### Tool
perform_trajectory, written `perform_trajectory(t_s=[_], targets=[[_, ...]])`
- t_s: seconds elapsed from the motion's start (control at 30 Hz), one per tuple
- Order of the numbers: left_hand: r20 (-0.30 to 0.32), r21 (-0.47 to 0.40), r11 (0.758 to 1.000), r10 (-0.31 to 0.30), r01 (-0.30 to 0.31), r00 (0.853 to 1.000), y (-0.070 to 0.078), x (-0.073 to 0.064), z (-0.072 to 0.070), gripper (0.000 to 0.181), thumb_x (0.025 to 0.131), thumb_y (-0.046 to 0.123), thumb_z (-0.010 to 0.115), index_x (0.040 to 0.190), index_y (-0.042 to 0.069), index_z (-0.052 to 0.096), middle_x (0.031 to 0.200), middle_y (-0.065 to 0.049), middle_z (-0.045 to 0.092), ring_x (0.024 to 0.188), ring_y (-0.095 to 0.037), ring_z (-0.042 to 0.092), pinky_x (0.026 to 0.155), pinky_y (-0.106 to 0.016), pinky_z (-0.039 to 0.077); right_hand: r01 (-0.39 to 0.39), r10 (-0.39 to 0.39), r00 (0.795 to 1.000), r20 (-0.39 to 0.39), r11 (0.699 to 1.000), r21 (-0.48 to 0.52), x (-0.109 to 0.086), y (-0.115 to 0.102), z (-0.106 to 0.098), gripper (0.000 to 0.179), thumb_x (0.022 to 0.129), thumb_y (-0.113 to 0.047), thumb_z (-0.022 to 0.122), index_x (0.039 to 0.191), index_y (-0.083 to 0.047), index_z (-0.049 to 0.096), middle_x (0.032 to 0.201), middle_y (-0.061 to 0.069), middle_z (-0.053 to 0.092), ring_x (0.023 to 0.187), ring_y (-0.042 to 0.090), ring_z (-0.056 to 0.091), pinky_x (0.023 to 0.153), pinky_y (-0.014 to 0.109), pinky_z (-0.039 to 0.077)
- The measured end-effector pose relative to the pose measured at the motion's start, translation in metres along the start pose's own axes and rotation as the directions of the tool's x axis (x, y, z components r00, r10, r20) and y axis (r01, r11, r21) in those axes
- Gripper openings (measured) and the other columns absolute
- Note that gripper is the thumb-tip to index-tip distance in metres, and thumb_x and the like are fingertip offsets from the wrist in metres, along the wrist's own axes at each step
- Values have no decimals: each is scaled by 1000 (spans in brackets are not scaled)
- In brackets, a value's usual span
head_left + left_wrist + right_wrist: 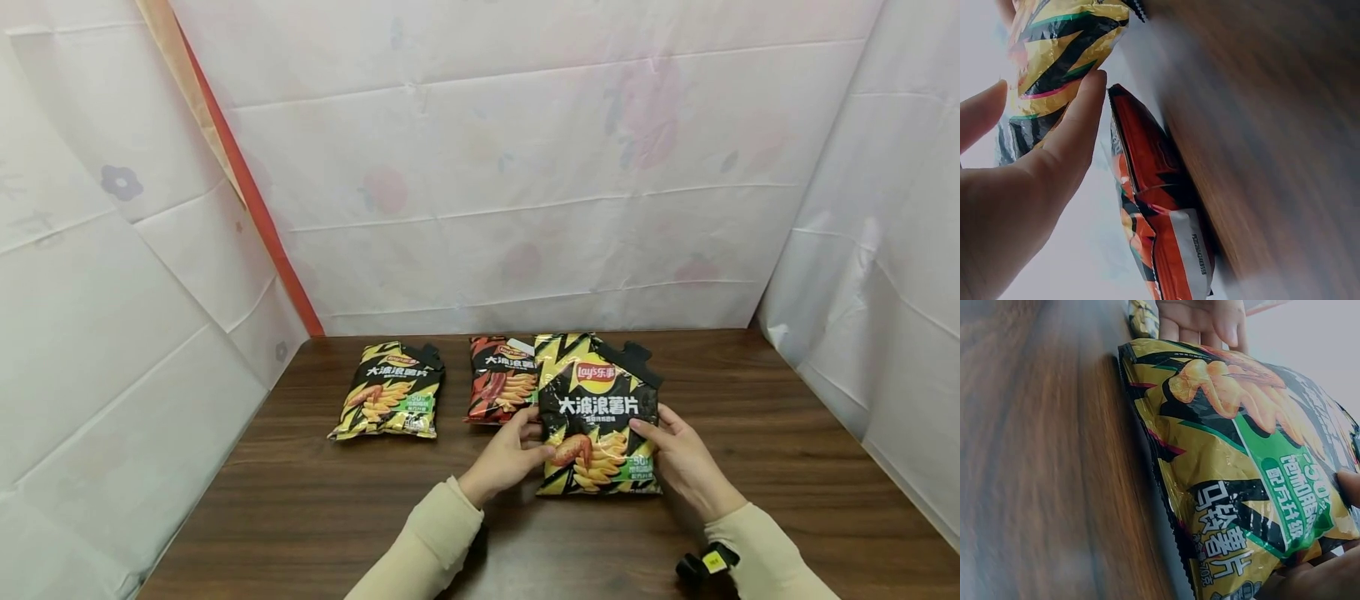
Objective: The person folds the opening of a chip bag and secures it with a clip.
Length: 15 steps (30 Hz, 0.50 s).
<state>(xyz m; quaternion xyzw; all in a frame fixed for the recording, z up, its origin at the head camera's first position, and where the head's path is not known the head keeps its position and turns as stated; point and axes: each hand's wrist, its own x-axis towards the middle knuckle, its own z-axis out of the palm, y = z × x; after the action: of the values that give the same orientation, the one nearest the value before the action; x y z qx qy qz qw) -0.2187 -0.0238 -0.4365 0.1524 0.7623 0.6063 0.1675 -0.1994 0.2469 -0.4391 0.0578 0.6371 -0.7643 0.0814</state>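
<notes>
A yellow and black Lay's chip bag (596,383) is held upright over the right-centre of the table, its front toward me. My left hand (504,462) grips its left edge, thumb in front and fingers round the side. On the opposite edge, my right hand (693,462) pinches the bag with its thumb on the front. A black notched tab (633,362) sits across the bag's upper right corner. Close behind my left hand is a red and black chip bag (498,387), partly covered by the held one; its side (1172,244) shows in the left wrist view.
Another yellow and black chip bag (390,396), also with a black tab (423,357), lies farther left on the brown wooden table (300,500). White patterned cloth (525,167) forms walls at the back and sides. A red strip (251,192) runs down the back left corner.
</notes>
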Motion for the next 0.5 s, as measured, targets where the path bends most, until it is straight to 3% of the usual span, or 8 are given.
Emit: perform_trajectory(t_s=[0.27,0.5], targets=[[41,-108,994,-12,17,999,7,2,8,64,95,3,61,151,5,31,147,-30,41,124,-40,54,94,-45,53,15,-14,999,-39,1000,26,6,-1,-12,37,99,-21,59,133,-23,44,103,-20,63,97,-1,62,85,22,52],[73,-114,993,-24,32,997,7,9,16,67,96,6,61,154,8,28,151,-27,37,132,-41,48,98,-43,51,30,-26,998,-62,997,71,9,-5,-22,27,98,-17,60,121,-30,52,100,-20,64,93,-1,63,81,21,52]])
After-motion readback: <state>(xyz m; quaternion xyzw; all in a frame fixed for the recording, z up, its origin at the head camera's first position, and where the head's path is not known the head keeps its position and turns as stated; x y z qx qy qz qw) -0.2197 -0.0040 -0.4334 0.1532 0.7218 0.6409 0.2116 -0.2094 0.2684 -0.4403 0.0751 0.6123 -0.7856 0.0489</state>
